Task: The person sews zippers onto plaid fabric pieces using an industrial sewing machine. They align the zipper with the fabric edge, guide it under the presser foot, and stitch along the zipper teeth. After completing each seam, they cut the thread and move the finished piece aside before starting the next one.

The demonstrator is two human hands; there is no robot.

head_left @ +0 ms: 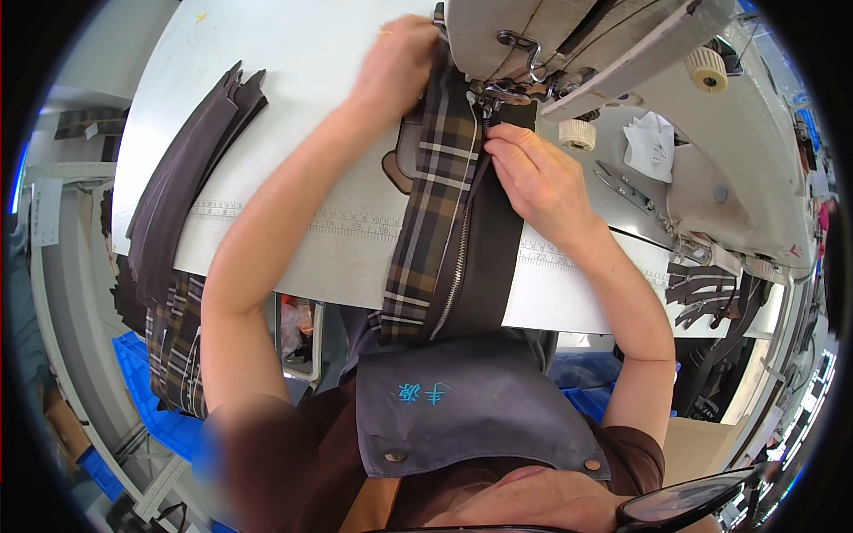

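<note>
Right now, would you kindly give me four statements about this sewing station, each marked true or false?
1. The right hand is close to the presser foot. True.
2. The metal zipper lies left of the plaid fabric. False: the zipper lies to its right.
3. The left hand is near the plaid fabric's far end. True.
4. The white paper lies beneath the left hand. False: the white paper lies beyond the right hand.
</note>
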